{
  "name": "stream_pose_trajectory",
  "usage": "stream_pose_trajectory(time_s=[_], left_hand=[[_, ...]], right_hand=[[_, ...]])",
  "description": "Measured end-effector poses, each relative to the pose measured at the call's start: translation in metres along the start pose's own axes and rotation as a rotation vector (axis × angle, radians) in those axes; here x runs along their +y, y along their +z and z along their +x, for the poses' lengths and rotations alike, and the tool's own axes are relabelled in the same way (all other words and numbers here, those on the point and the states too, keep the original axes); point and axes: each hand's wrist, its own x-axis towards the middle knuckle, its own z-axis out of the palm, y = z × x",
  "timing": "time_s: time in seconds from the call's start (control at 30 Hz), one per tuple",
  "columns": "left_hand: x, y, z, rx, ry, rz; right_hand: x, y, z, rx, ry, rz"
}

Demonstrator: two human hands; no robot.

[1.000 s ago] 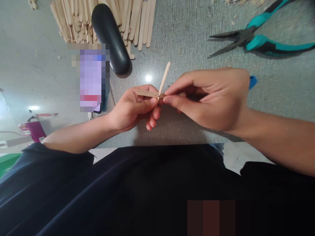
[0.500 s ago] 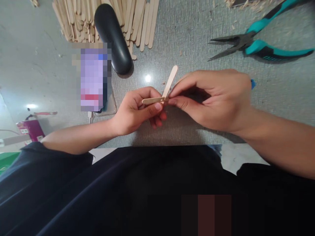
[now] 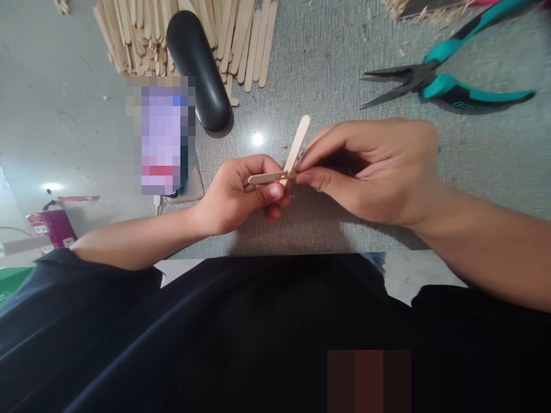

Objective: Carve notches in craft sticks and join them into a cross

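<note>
Two pale wooden craft sticks cross each other over the table's front part. One craft stick (image 3: 299,140) slants up and away, its lower end between the fingers of my left hand (image 3: 245,192). The other craft stick (image 3: 264,178) lies nearly level, pointing left, with a small hole or notch near the crossing. My left thumb and fingers are closed around the sticks from below. My right hand (image 3: 370,172) pinches with thumb and forefinger at the right end of the level stick, by the crossing. What exactly lies between those fingertips is partly hidden.
Long-nose pliers (image 3: 430,80) with teal handles lie open at the right. A pile of craft sticks (image 3: 241,40) is at the back, beside a black oblong case (image 3: 200,71). A blurred-out phone (image 3: 161,137) with a cable sits left. Wood shavings (image 3: 424,11) surround a blade at back right.
Both hands keep almost the same hold on the crossed sticks. The view has shifted slightly, so the pliers appear a little further left.
</note>
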Motion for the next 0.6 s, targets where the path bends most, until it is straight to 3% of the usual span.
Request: stream_pose_trajectory(time_s=[0.3,0.4,0.47,0.6], left_hand=[[0.002,0.003,-0.001,0.016,-0.022,0.023],[0.003,0.003,-0.001,0.014,0.010,0.033],[0.001,0.002,-0.003,0.016,0.047,0.065],[-0.006,-0.002,-0.009,0.038,0.096,0.188]], right_hand=[[-0.002,-0.001,0.001,-0.016,-0.020,-0.126],[-0.003,-0.002,0.002,-0.016,-0.093,-0.155],[-0.003,-0.004,0.002,0.030,-0.144,-0.167],[0.007,-0.015,0.010,0.261,-0.116,-0.191]])
